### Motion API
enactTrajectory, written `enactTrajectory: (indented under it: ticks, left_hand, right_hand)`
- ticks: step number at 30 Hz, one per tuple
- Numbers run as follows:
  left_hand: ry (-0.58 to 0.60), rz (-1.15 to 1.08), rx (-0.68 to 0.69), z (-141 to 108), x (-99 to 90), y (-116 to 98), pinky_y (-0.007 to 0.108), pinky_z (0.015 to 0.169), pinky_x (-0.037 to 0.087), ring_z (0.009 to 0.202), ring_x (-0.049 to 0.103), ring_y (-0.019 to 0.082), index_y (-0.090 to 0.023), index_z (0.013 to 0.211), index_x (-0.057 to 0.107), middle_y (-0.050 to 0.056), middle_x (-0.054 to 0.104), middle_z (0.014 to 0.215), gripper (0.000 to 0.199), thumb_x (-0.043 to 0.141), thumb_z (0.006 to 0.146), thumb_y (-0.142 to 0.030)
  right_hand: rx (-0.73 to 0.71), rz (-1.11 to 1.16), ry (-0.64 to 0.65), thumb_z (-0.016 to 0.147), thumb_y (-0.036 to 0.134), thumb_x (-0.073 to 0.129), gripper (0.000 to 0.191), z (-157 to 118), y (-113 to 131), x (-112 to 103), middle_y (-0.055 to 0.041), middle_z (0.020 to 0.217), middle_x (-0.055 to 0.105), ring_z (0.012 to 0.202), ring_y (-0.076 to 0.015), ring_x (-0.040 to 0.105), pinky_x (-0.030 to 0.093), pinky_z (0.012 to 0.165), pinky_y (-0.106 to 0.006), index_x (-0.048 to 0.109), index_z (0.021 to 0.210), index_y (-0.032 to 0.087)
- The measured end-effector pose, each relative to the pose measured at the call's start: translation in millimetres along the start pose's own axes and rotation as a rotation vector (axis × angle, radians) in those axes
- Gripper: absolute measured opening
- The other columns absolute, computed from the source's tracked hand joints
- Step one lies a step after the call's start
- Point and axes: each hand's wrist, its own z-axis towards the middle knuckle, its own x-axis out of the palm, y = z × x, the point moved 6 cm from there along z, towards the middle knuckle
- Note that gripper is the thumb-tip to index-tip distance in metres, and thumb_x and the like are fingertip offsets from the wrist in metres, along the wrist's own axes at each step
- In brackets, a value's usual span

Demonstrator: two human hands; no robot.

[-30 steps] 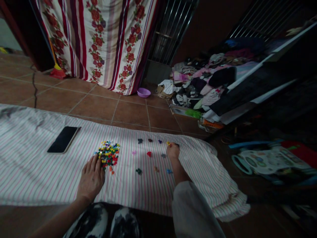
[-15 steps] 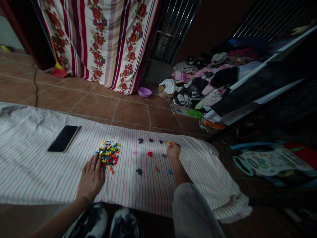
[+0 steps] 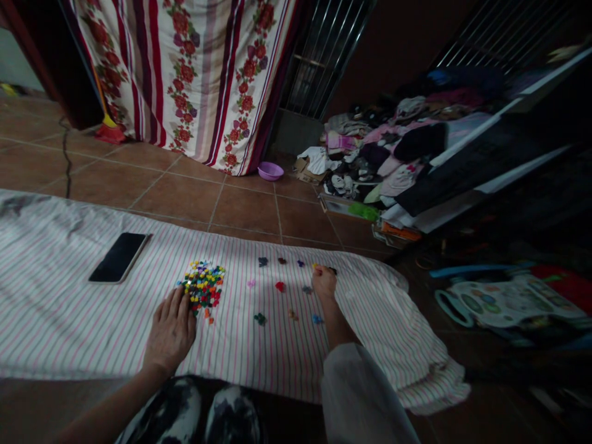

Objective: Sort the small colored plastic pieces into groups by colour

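Observation:
On the striped cloth, my left hand lies flat, its fingertips at the left edge of a mixed heap of small coloured pieces. Farther right, my right hand is closed at the end of the back row, with a bit of yellow showing at its fingertips. What its fingers hold cannot be made out clearly. Between the hands lie small single-colour groups, among them red, pink, dark green, blue and grey.
A black-screened phone lies on the cloth at the left. Beyond, on the tiled floor, are a purple basin, a red broom and piled clothes. A pale plastic toy is at the right.
The yellow at my right fingertips has shifted very slightly. Both hands otherwise stay in place.

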Motion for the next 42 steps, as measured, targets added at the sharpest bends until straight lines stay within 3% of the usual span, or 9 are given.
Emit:
enactTrajectory:
  ticks: [10, 17, 25, 33, 38, 42]
  left_hand:
    - [0.013, -0.006, -0.029, 0.3, 2.0, 1.6, 0.048, 0.102, 0.040, 0.130, 0.046, 0.034, -0.005, 0.124, 0.054, 0.023, 0.052, 0.137, 0.043, 0.036, 0.091, -0.028]
    - [0.030, -0.031, -0.056, 0.2, 4.6, 2.2, 0.049, 0.103, 0.038, 0.132, 0.045, 0.034, -0.004, 0.127, 0.053, 0.024, 0.052, 0.137, 0.046, 0.037, 0.090, -0.027]
    - [0.077, -0.065, -0.096, 0.4, 4.8, 4.0, 0.051, 0.104, 0.038, 0.133, 0.044, 0.034, -0.005, 0.127, 0.053, 0.024, 0.048, 0.142, 0.046, 0.037, 0.091, -0.029]
    - [0.031, -0.119, -0.105, -0.2, 3.7, 5.1, 0.050, 0.106, 0.039, 0.133, 0.044, 0.032, -0.005, 0.128, 0.049, 0.025, 0.048, 0.140, 0.044, 0.037, 0.091, -0.026]
    - [0.023, -0.170, -0.128, 0.2, 2.8, 5.8, 0.052, 0.105, 0.039, 0.134, 0.043, 0.032, -0.007, 0.131, 0.045, 0.025, 0.048, 0.139, 0.044, 0.037, 0.091, -0.025]
    - [0.022, -0.181, -0.139, 1.7, 0.3, 5.6, 0.051, 0.104, 0.041, 0.134, 0.042, 0.033, -0.005, 0.130, 0.044, 0.027, 0.045, 0.140, 0.044, 0.038, 0.091, -0.024]
  right_hand:
    - [0.145, 0.010, 0.080, 0.069, 0.017, 0.043, 0.032, 0.9, -9.4, 0.9, -0.0106, 0.081, 0.070, 0.081, -0.0222, 0.061, 0.047, 0.082, -0.035, 0.073, 0.079, 0.014]
    - [0.181, 0.029, 0.100, 0.066, 0.017, 0.042, 0.036, -3.1, -8.0, -3.4, -0.0125, 0.086, 0.069, 0.084, -0.0237, 0.061, 0.047, 0.087, -0.038, 0.074, 0.083, 0.012]
    - [0.151, 0.049, 0.069, 0.066, 0.020, 0.044, 0.032, -10.9, 2.6, -12.6, -0.0099, 0.080, 0.067, 0.083, -0.0234, 0.059, 0.047, 0.087, -0.039, 0.072, 0.078, 0.014]
    - [-0.046, 0.165, 0.018, 0.071, 0.022, 0.045, 0.026, -31.9, 44.6, -20.1, -0.0105, 0.085, 0.067, 0.088, -0.0237, 0.060, 0.049, 0.087, -0.040, 0.069, 0.076, 0.017]
    - [-0.228, 0.287, 0.021, 0.080, 0.025, 0.043, 0.029, -69.2, 97.1, -28.3, -0.0090, 0.090, 0.068, 0.088, -0.0208, 0.062, 0.052, 0.083, -0.036, 0.070, 0.087, 0.018]
    - [-0.306, 0.420, 0.170, 0.086, 0.024, 0.041, 0.032, -110.8, 148.9, -19.6, -0.0096, 0.093, 0.068, 0.082, -0.0183, 0.063, 0.054, 0.075, -0.032, 0.070, 0.095, 0.017]
